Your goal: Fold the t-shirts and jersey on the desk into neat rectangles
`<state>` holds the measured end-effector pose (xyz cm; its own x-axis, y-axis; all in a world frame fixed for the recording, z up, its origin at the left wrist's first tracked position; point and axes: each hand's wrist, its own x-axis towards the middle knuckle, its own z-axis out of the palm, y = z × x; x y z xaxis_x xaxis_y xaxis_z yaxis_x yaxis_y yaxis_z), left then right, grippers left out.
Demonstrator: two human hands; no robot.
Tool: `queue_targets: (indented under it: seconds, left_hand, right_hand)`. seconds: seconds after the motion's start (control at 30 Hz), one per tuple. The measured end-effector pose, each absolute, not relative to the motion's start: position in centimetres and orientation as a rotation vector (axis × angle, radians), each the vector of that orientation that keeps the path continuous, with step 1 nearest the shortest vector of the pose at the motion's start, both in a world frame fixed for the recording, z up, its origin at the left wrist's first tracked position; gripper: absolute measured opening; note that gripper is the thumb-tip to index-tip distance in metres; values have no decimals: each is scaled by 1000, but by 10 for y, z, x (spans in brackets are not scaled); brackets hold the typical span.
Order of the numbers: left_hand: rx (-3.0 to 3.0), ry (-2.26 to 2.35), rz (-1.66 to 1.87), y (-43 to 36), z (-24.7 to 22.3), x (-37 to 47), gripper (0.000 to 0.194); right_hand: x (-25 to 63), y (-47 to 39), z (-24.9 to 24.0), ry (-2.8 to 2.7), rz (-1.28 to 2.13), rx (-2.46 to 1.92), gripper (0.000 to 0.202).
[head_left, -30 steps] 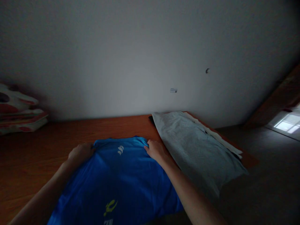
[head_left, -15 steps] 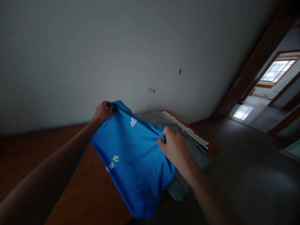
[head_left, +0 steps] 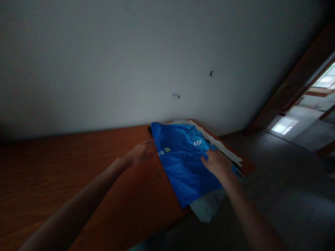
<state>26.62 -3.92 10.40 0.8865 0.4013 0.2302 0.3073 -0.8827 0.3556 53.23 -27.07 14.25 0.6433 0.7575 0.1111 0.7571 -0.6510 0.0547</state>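
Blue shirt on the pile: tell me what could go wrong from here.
The gray cloth under the blue shirt hangs past the edge of the table, so its weight might drag the pile askew. The right hand is at the shirt's upper part; a sideways pull could wrinkle it. The pile also lies near the table's right end, where a nudge might tip some over.

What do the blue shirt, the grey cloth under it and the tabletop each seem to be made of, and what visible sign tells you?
Blue shirt: thin, smooth fabric, probably synthetic; a faint sheen along its creases.
Grey cloth: soft, matt fabric, perhaps cotton; its dull surface hangs limply.
Tabletop: reddish-brown wood or veneer; streaky grain shows.
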Motion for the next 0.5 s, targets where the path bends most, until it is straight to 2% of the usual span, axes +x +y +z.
queue_targets:
  seconds: [0.13, 0.27, 0.4, 0.5]
  left_hand:
    - [2693, 902, 507, -45, 68, 173, 36]
    - [2603, 1244, 665, -52, 61, 93, 36]
    - [2560, 1566, 746, -64, 59, 29, 36]
    - [2516, 1746, 751, -75, 50, -4, 39]
  right_hand:
    - [486, -242, 125, 1628, 140, 2766, 28]
    - [431, -209, 101, 2051, 128, 2646, 24]
    - [374, -178, 67, 2499, 67, 2477, 38]
    - [342, -165, 44, 2547, 43, 2458, 55]
